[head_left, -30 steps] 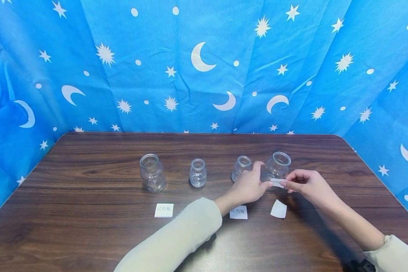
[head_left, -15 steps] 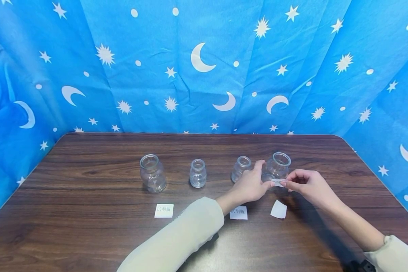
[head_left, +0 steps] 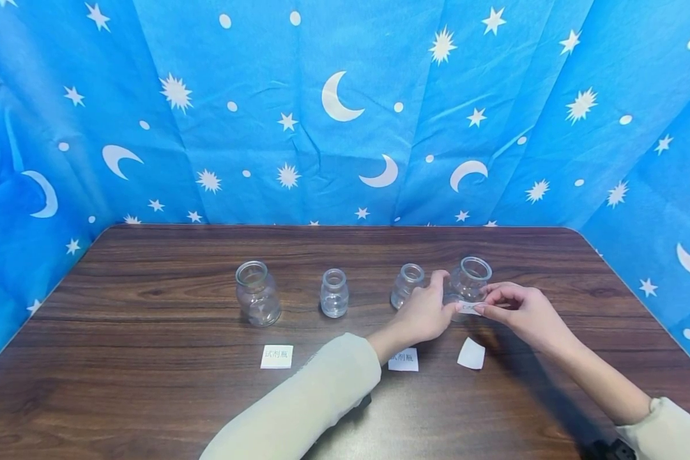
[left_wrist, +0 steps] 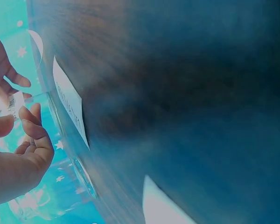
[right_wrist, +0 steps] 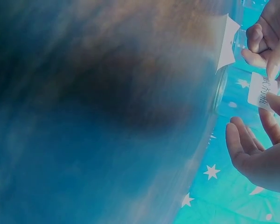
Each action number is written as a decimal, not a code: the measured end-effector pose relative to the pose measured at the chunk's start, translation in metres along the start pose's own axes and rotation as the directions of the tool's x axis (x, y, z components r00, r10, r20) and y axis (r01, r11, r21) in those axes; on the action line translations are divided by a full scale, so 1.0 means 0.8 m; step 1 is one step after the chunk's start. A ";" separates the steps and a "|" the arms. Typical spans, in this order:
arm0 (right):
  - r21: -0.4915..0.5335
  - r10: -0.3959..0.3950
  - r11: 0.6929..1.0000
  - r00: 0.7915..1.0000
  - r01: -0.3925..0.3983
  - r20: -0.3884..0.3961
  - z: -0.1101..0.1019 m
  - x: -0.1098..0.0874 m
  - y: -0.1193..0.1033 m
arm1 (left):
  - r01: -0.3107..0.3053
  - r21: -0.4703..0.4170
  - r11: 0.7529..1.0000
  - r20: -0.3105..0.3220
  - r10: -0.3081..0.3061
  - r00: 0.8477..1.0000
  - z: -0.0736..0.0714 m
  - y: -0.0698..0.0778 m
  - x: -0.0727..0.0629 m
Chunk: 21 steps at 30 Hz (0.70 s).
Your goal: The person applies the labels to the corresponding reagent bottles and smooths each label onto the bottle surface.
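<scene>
A small white label (head_left: 469,308) with dark handwritten characters is stretched between both hands, low in front of the wide glass jar (head_left: 471,275) at the right. My left hand (head_left: 424,314) pinches its left end, index finger pointing up beside the jar. At the other end, my right hand (head_left: 523,314) grips the label with thumb and finger, as the right wrist view also shows, where the label (right_wrist: 260,91) faces the camera. The left hand partly covers a small glass jar (head_left: 406,287). A blank white paper piece (head_left: 471,354) lies on the table just below the hands.
Farther left stand another small glass jar (head_left: 335,295) and a taller glass jar (head_left: 259,295). Two written labels, a left label (head_left: 276,357) and a middle label (head_left: 404,360), lie on the brown wooden table (head_left: 149,383). A blue cloth (head_left: 264,128) with stars and moons hangs behind.
The label, seen nearly edge-on half a second ago, now shows its written face again as it tilts. Both hands stay almost in place; the jars and other papers have not moved.
</scene>
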State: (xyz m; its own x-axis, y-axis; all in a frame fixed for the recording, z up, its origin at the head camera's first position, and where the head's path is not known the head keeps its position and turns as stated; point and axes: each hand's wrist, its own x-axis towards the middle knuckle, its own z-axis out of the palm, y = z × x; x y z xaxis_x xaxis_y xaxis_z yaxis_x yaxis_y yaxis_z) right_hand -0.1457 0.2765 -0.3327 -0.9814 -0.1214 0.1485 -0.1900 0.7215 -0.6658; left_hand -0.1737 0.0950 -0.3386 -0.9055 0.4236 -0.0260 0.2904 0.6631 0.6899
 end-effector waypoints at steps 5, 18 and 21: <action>0.000 0.003 1.000 1.000 -0.003 -0.002 0.000 0.000 0.001 | 0.005 0.003 1.000 -0.004 -0.005 1.000 0.002 -0.001 0.000; 0.025 -0.027 0.999 1.000 0.028 -0.014 0.001 -0.001 0.004 | 0.016 0.017 1.000 -0.004 -0.016 1.000 0.002 0.000 0.000; 0.038 -0.035 0.999 0.999 0.036 -0.013 0.001 -0.001 0.004 | 0.011 0.023 1.000 -0.006 -0.011 1.000 0.002 0.000 -0.001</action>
State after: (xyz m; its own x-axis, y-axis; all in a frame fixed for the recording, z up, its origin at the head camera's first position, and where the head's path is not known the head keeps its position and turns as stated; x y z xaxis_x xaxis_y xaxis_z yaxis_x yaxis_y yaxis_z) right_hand -0.1457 0.2783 -0.3354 -0.9737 -0.1380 0.1814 -0.2258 0.6903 -0.6874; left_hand -0.1726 0.0956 -0.3396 -0.9104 0.4127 -0.0298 0.2871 0.6819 0.6728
